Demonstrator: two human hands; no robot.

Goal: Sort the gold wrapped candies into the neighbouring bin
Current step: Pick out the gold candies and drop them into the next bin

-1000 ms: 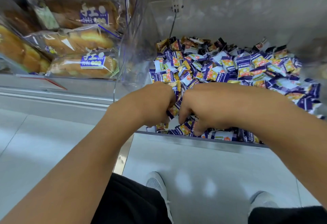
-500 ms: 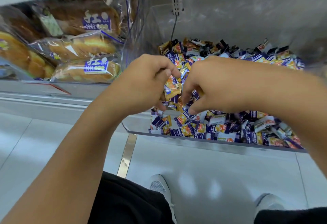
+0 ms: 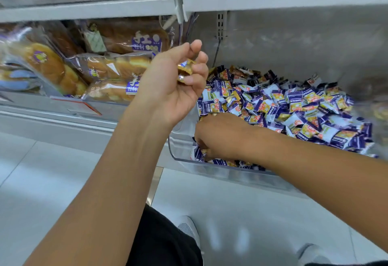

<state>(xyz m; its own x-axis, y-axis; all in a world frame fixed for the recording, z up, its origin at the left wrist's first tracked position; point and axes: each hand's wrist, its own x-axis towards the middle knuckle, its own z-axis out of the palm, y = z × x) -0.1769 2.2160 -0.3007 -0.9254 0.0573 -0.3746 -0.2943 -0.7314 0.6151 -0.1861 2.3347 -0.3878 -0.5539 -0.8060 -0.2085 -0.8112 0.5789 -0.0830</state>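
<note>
- Sorting is looking to be in its early or middle stretch, judging by how much is lying in the clear candy bin (image 3: 210, 173) on the right.
- Left hand (image 3: 168, 89) is hovering above the wall between the two bins, palm turned towards the wearer, its grip curled round a few gold wrapped candies (image 3: 185, 70) that are peeking out between the fingertips and the thumb.
- Those held candies are sitting over the divide, not yet in the neighbouring bin (image 3: 63, 106) on the left, which is showing only bagged bread loaves (image 3: 117, 66); I am not seeing any gold candy lying among them, though much of that bin is hidden behind the arm and the bags.
- Right hand (image 3: 218, 137) is reaching down into the near left corner of the candy bin, knuckles up, fingers buried in the wrappers; its grip is looking bent as if pinching something, but I cannot tell what, if anything, it is grasping.
- Purple-and-white candies (image 3: 294, 106) are making up most of the heap, and at least one more gold piece (image 3: 233, 97) is glinting among them near the left side.
- What is remaining, as I am judging it: dropping the left handful across, then picking through a heap that is probably hiding further gold ones underneath.
</note>
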